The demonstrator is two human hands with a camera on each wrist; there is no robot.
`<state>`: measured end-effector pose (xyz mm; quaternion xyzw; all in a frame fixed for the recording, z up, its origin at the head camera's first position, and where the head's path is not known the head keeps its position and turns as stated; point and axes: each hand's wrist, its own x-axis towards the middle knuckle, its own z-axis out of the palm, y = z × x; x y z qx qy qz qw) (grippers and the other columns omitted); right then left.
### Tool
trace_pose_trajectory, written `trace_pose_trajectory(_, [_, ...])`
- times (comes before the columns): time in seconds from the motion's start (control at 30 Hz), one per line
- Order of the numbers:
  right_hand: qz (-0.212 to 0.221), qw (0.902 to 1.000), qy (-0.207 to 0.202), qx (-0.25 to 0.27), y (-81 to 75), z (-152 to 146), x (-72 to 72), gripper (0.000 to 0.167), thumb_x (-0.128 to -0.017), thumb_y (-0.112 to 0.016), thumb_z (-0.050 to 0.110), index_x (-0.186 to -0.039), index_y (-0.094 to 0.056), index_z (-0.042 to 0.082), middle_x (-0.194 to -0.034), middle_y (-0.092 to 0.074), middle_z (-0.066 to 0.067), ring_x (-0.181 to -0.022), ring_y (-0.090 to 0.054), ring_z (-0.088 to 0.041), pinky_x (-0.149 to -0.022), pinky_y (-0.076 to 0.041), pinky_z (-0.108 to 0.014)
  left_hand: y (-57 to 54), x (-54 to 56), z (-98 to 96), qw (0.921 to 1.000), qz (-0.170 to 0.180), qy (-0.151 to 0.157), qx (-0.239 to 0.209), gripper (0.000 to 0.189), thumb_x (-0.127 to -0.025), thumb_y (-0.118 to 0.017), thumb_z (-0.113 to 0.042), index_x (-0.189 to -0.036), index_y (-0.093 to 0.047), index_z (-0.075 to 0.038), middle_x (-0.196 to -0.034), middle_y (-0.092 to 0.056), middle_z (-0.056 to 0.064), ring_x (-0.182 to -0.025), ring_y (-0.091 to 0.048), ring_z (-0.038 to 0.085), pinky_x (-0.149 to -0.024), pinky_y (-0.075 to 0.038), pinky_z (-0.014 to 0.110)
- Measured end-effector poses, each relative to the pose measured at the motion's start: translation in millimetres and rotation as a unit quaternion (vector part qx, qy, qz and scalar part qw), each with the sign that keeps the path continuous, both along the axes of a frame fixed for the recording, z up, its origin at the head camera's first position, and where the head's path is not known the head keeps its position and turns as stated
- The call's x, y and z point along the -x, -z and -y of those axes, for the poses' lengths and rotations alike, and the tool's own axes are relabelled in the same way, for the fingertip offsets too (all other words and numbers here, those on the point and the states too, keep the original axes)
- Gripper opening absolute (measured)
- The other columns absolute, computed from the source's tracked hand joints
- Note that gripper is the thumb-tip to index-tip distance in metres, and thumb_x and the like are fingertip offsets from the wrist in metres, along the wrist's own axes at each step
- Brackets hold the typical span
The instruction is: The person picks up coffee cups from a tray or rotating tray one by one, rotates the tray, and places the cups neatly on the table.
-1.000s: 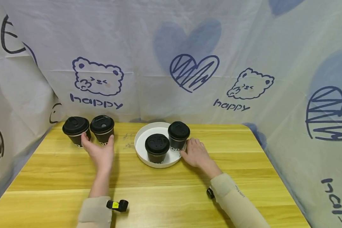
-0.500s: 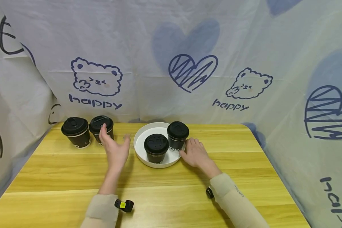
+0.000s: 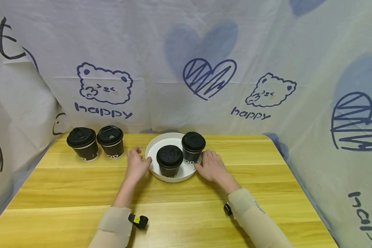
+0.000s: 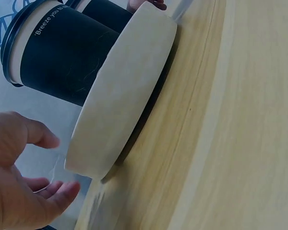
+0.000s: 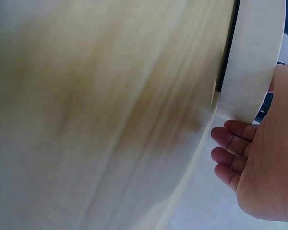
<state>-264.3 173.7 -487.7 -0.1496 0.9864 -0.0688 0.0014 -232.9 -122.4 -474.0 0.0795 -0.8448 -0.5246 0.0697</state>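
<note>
A round white tray [image 3: 157, 172] lies on the wooden table and bears two black paper coffee cups with black lids: a front cup [image 3: 169, 161] and a cup at the right rear [image 3: 193, 146]. My right hand [image 3: 213, 166] grips the tray's right rim, thumb over the edge and fingers against the outer wall [image 5: 252, 57]. At the tray's left side is my left hand [image 3: 137, 163]; in the left wrist view its thumb and fingers [image 4: 62, 196] are spread apart, with a small gap to the tray wall [image 4: 120, 96]. Nothing is held in it.
Two more lidded black cups, the far-left cup [image 3: 83, 144] and its neighbour [image 3: 111, 142], stand upright near the table's back left. A white cloth [image 3: 161, 100] with blue hearts and bears hangs behind the table [image 3: 173, 220].
My left hand has moved right, away from the two cups at the left, to the tray's left rim. The right hand has stayed on the tray, and the cups stand where they were.
</note>
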Motion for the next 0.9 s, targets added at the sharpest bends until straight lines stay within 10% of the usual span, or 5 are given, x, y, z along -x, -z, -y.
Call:
trace_pose_trajectory(0.3, [0.011, 0.9999, 0.007, 0.011, -3.9, 2, -1.9, 0.057, -0.1, -0.05, 0.045, -0.13, -0.053, -0.003, -0.116, -0.052, -0.014, -0.11, -0.046, -0.033, -0.092, -0.043, -0.043, 2.9, 0.7, -0.7, 0.9988, 0.022, 0.044, -0.008, 0.055, -0.091, -0.05, 0.003, -0.14, -0.037, 0.023, -0.137, -0.037, 0.039, -0.124, -0.055, 0.052, -0.105, -0.049, 0.053])
trace_pose_trajectory(0.6, [0.051, 0.9907, 0.01, 0.126, -5.2, -5, 2.4, 0.035, -0.098, -0.054, 0.037, -0.105, -0.06, 0.003, -0.108, -0.06, -0.014, -0.103, -0.053, -0.034, -0.091, -0.047, -0.048, 3.1, 1.7, -1.6, 0.9982, 0.029, 0.051, -0.017, 0.053, -0.091, -0.047, 0.005, -0.14, -0.039, 0.022, -0.142, -0.033, 0.041, -0.126, -0.055, 0.05, -0.104, -0.051, 0.051])
trace_pose_trajectory(0.9, [0.064, 0.9517, 0.044, 0.297, -5.3, -17, 7.8, 0.034, -0.101, -0.051, 0.014, -0.127, -0.063, -0.005, -0.114, -0.067, -0.018, -0.106, -0.063, -0.033, -0.096, -0.052, -0.047, 3.2, 3.4, -1.3, 0.9975, 0.038, 0.053, -0.026, 0.054, -0.093, -0.047, 0.004, -0.144, -0.037, 0.02, -0.147, -0.03, 0.04, -0.13, -0.052, 0.049, -0.107, -0.049, 0.051])
